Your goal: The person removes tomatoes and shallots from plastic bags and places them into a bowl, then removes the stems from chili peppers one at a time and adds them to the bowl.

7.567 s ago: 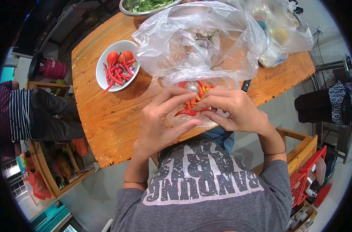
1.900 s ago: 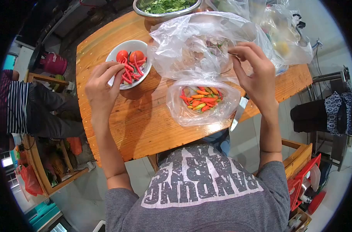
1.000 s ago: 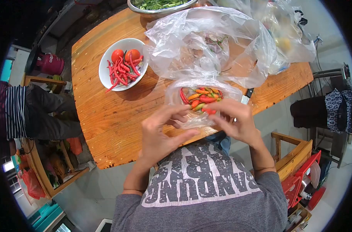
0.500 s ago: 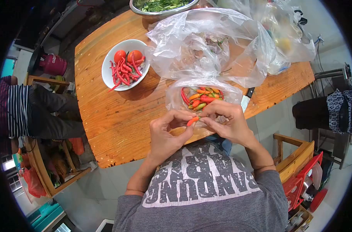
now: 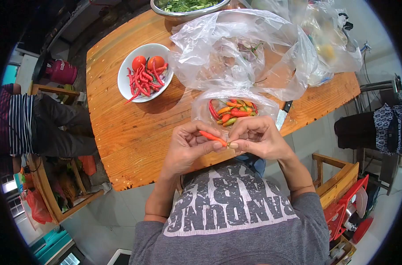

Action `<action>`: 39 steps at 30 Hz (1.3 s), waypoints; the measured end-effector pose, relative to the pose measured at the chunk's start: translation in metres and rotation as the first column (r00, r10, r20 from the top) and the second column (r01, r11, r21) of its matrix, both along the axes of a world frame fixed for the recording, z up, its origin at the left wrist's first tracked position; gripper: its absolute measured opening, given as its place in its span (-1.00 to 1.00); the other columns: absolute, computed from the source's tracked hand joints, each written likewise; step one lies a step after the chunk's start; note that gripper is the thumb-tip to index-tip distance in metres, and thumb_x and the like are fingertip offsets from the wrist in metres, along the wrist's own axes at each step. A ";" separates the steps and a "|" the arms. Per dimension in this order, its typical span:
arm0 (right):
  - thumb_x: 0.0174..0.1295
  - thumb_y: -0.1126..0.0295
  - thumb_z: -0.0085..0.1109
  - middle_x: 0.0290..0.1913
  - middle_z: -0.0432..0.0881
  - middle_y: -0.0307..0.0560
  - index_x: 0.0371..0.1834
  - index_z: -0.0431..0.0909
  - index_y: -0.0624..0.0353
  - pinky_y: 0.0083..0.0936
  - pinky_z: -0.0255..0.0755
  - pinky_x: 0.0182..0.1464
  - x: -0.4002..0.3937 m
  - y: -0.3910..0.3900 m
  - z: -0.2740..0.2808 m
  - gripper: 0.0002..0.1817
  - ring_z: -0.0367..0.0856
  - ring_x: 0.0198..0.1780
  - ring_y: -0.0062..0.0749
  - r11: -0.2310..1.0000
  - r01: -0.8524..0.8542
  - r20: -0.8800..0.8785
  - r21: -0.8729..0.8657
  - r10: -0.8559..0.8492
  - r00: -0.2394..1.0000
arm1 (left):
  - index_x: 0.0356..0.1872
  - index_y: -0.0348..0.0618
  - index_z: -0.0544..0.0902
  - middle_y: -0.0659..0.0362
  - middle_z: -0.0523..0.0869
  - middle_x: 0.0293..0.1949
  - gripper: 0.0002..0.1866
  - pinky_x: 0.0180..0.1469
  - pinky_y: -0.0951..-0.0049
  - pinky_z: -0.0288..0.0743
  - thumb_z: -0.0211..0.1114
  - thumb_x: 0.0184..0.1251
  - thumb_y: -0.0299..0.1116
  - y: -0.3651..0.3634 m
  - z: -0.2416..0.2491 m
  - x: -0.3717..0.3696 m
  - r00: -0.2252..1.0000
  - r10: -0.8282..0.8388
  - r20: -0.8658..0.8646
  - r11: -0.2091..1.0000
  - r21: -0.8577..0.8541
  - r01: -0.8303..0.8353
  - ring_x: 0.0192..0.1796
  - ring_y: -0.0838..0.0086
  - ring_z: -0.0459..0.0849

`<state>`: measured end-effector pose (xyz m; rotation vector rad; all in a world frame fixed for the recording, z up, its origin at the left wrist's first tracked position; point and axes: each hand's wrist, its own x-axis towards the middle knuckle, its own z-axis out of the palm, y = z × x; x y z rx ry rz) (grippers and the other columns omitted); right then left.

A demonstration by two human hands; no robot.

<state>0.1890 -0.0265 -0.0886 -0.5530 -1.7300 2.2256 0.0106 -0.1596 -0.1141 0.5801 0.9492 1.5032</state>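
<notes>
An orange-red chili pepper (image 5: pixel 212 138) is held over the table's near edge. My left hand (image 5: pixel 188 143) pinches its body between thumb and fingers. With thumb and forefinger closed, my right hand (image 5: pixel 259 140) grips the stem end of the same chili. Just beyond my hands lies an open clear plastic bag (image 5: pixel 200 108) of small red, orange and green chilies (image 5: pixel 236 110). Farther left, a white bowl (image 5: pixel 122 84) contains two tomatoes (image 5: pixel 156 62) and several long red chilies (image 5: pixel 143 81).
A knife (image 5: pixel 282 114) lies right of the chili bag on the wooden table (image 5: pixel 121 137). Larger plastic bags (image 5: pixel 196 42) cover the back and right. A metal bowl (image 5: pixel 190 14) of cut greens stands at the far edge. Another person's legs (image 5: pixel 62 119) show at left.
The chili has turned, so its length now shows with its tip pointing up and left. Both hands have moved slightly, still gripping it.
</notes>
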 end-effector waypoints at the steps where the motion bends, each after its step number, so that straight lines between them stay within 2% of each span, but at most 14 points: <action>1: 0.26 0.57 0.34 -0.30 0.67 -0.23 -0.29 0.67 0.29 -0.65 0.45 -0.30 -0.001 0.004 -0.002 -0.97 0.58 -0.32 -0.71 1.000 -0.017 -0.021 0.014 0.018 1.000 | -0.16 -0.33 0.68 0.03 0.78 -0.15 -0.80 0.02 0.45 0.69 0.44 0.20 -0.66 -0.001 0.003 -0.003 1.000 -0.019 -0.023 1.000 0.005 0.019 -0.09 0.41 0.78; 5: 0.24 0.57 0.34 -0.29 0.67 -0.23 -0.29 0.66 0.30 -0.67 0.47 -0.28 -0.010 0.030 0.022 -0.95 0.57 -0.31 -0.72 0.975 0.096 -0.054 0.202 -0.087 0.995 | -0.16 -0.30 0.68 0.07 0.78 -0.21 -0.80 -0.08 0.51 0.66 0.44 0.20 -0.65 0.000 0.019 -0.046 0.911 0.243 -0.332 0.969 0.123 -0.214 -0.17 0.49 0.76; 8: 0.17 0.59 0.33 -0.28 0.69 -0.12 -0.26 0.65 0.28 -0.57 0.51 -0.27 -0.022 0.066 0.029 -0.90 0.65 -0.35 -0.50 0.503 0.300 -0.151 0.811 -0.316 0.937 | -0.14 -0.34 0.67 0.12 0.77 -0.29 -0.78 -0.15 0.51 0.64 0.46 0.20 -0.62 0.012 0.029 -0.084 0.514 0.491 -0.703 0.821 0.176 -0.544 -0.24 0.52 0.75; 10: 0.13 0.59 0.33 -0.28 0.69 -0.06 -0.25 0.64 0.26 -0.50 0.53 -0.26 -0.030 0.087 0.031 -0.87 0.67 -0.35 -0.34 0.138 0.262 -0.197 0.955 -0.364 0.911 | -0.14 -0.36 0.68 0.12 0.77 -0.29 -0.79 -0.22 0.52 0.62 0.46 0.24 -0.52 0.017 0.024 -0.114 0.396 0.433 -0.810 0.818 0.169 -0.549 -0.28 0.56 0.73; 13: 0.14 0.56 0.31 -0.26 0.67 -0.01 -0.26 0.64 0.23 -0.38 0.55 -0.24 -0.038 0.077 0.036 -0.89 0.68 -0.31 -0.17 -0.119 0.286 -0.310 0.951 -0.367 0.877 | -0.15 -0.36 0.71 0.14 0.78 -0.29 -0.80 -0.28 0.54 0.61 0.45 0.28 -0.46 0.022 0.016 -0.139 0.149 0.225 -0.963 0.846 0.117 -0.520 -0.31 0.60 0.71; 14: 0.15 0.54 0.31 -0.24 0.67 -0.01 -0.26 0.63 0.24 -0.35 0.55 -0.23 -0.037 0.066 0.037 -0.89 0.68 -0.29 -0.16 0.080 0.247 -0.207 0.966 -0.339 0.918 | -0.15 -0.35 0.73 0.14 0.79 -0.29 -0.80 -0.30 0.54 0.61 0.45 0.28 -0.46 0.023 0.011 -0.145 0.055 0.131 -0.990 0.857 0.085 -0.508 -0.32 0.61 0.71; 16: 0.16 0.52 0.31 -0.21 0.66 -0.01 -0.26 0.63 0.24 -0.30 0.55 -0.21 -0.031 0.034 0.035 -0.89 0.69 -0.24 -0.14 0.460 0.122 -0.016 0.879 -0.228 0.974 | -0.11 -0.33 0.74 0.12 0.79 -0.29 -0.77 -0.30 0.54 0.60 0.45 0.28 -0.43 0.023 0.000 -0.152 0.059 0.164 -0.985 0.857 0.113 -0.503 -0.36 0.59 0.70; 18: 0.17 0.47 0.34 -0.20 0.67 -0.08 -0.23 0.66 0.22 -0.29 0.54 -0.18 -0.031 0.020 0.013 -0.87 0.67 -0.20 -0.10 0.456 -0.158 0.194 0.876 -0.034 0.980 | -0.09 -0.31 0.74 0.09 0.79 -0.28 -0.73 -0.30 0.49 0.59 0.47 0.25 -0.38 0.026 -0.003 -0.148 0.047 0.228 -0.972 0.839 0.172 -0.516 -0.40 0.51 0.71; 21: 0.19 0.37 0.31 -0.26 0.63 -0.05 -0.25 0.65 0.22 -0.23 0.51 -0.19 -0.040 0.017 -0.038 -0.84 0.66 -0.22 -0.05 0.146 -0.127 0.144 0.981 -0.117 0.983 | -0.10 -0.28 0.73 0.14 0.78 -0.20 -0.77 -0.33 0.46 0.58 0.45 0.26 -0.41 0.029 0.019 -0.121 -0.148 0.314 -0.938 0.782 0.343 -0.521 -0.41 0.48 0.71; 23: 0.19 0.33 0.31 -0.27 0.63 -0.03 -0.25 0.66 0.21 -0.21 0.51 -0.20 -0.039 0.020 -0.037 -0.81 0.65 -0.24 -0.02 0.173 -0.154 0.178 0.973 -0.132 0.975 | -0.13 -0.19 0.73 0.17 0.76 -0.15 -0.80 -0.29 0.40 0.58 0.43 0.23 -0.43 0.027 0.032 -0.081 -0.027 0.364 -0.931 0.846 0.343 -0.408 -0.31 0.43 0.72; 25: 0.17 0.29 0.32 -0.28 0.63 -0.01 -0.24 0.66 0.21 -0.19 0.50 -0.20 -0.040 0.020 -0.032 -0.78 0.65 -0.25 0.00 0.230 -0.236 0.274 0.944 -0.151 0.950 | -0.18 -0.11 0.73 0.19 0.75 -0.16 -0.82 -0.21 0.34 0.59 0.43 0.18 -0.41 0.021 0.023 -0.050 -0.125 0.369 -0.921 0.930 0.366 0.048 -0.20 0.36 0.71; 27: 0.14 0.27 0.35 -0.28 0.62 0.00 -0.22 0.67 0.21 -0.16 0.50 -0.20 -0.042 0.021 -0.019 -0.75 0.65 -0.24 0.02 0.303 -0.355 0.420 0.884 -0.184 0.889 | -0.21 -0.11 0.72 0.18 0.71 -0.10 -0.82 -0.04 0.26 0.53 0.43 0.15 -0.36 0.019 0.018 -0.012 -0.039 0.233 -0.972 0.950 0.219 0.224 -0.02 0.29 0.63; 30: 0.12 0.22 0.37 -0.31 0.61 0.01 -0.24 0.68 0.20 -0.14 0.50 -0.19 -0.045 0.024 -0.017 -0.73 0.65 -0.24 0.02 0.318 -0.407 0.474 0.857 -0.174 0.863 | -0.30 -0.18 0.71 0.17 0.67 -0.03 -0.82 0.09 0.22 0.44 0.42 0.18 -0.29 0.026 -0.008 -0.013 -0.231 0.170 -0.958 0.977 0.133 0.166 0.10 0.26 0.56; 39: 0.10 0.27 0.37 -0.34 0.61 0.06 -0.37 0.62 0.27 -0.13 0.50 -0.15 -0.048 0.020 -0.024 -0.75 0.64 -0.25 0.06 0.456 -0.450 0.550 0.768 -0.109 0.828 | -0.33 -0.22 0.70 0.10 0.59 0.24 -0.83 0.25 0.14 0.34 0.40 0.04 -0.39 0.030 -0.011 -0.023 -0.301 0.188 -0.935 0.982 0.169 0.088 0.30 0.16 0.47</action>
